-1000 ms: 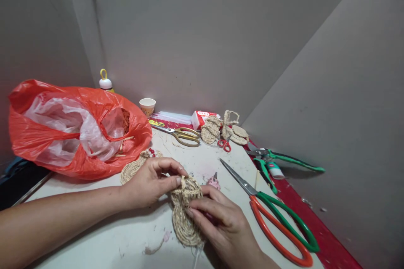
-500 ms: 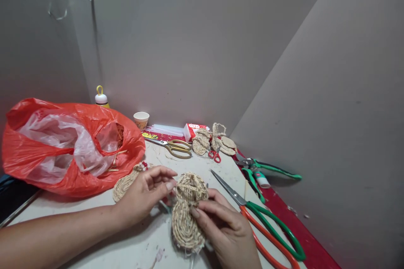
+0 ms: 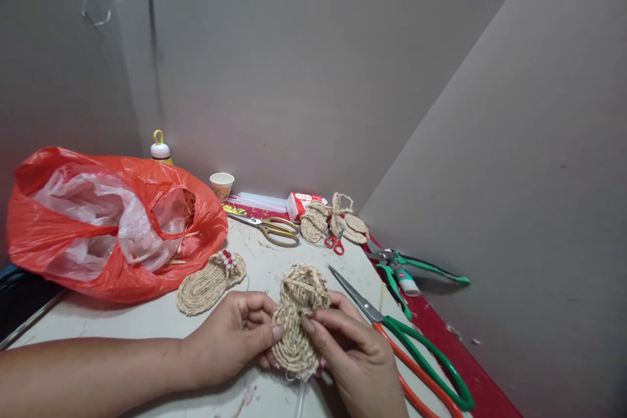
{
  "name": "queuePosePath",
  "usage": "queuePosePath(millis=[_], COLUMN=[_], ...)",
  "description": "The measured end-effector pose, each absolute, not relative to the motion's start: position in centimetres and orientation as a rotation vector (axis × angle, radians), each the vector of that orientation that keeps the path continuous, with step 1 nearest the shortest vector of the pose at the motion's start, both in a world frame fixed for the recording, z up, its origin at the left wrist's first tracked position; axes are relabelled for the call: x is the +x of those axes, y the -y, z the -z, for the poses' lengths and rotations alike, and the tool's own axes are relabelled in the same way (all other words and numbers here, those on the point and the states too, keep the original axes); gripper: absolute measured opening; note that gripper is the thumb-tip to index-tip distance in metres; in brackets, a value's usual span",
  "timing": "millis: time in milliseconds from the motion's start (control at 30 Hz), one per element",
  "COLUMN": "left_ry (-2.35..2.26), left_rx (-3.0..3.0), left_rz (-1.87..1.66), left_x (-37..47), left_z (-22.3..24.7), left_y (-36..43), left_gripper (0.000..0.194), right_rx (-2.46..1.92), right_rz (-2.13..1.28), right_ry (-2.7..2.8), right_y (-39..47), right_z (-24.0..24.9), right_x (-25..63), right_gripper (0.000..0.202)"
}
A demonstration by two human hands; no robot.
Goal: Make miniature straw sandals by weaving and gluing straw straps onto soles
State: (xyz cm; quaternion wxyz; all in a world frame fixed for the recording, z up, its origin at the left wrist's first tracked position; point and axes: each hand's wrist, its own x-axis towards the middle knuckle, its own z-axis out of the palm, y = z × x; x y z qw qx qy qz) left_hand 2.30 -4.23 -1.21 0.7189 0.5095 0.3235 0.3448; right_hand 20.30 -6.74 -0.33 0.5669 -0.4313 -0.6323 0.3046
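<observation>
Straw-coloured rope makes the small woven sandal (image 3: 296, 320) that both hands hold just above the white surface (image 3: 147, 323), near its front edge. The left hand (image 3: 235, 339) grips it from the left, its fingers (image 3: 267, 333) curled closed on the sole. The right hand (image 3: 355, 356) pinches it from the right side, fingertips pressed on the middle. A second woven sandal with red and white beads (image 3: 208, 284) lies flat to the left, just beside an orange plastic bag (image 3: 108, 219). Big scissors with green and orange handles (image 3: 406, 346) lie to the right, close to the right hand. Gold scissors (image 3: 274, 230) rest farther back.
</observation>
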Motion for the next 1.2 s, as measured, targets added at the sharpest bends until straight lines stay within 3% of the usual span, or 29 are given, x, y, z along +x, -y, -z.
queuePosePath(millis=[600, 800, 1200], left_ry=[-0.684, -0.775, -0.846], left_rx=[1.128, 1.15, 1.334], left_rz=[-0.79, -0.807, -0.589], left_x=[2.4, 2.3, 2.3], left_z=[1.9, 1.6, 2.3], left_y=[3.7, 3.8, 4.3], left_gripper=[0.036, 0.043, 0.012], right_rx=[-1.036, -1.262, -1.415], right_rz=[-0.69, -0.613, -0.614], right_ry=[1.515, 1.33, 1.214], right_y=[6.9, 7.0, 6.7], right_z=[0.4, 0.6, 2.3], right_x=[20.2, 21.2, 21.8], right_gripper=[0.01, 0.007, 0.021])
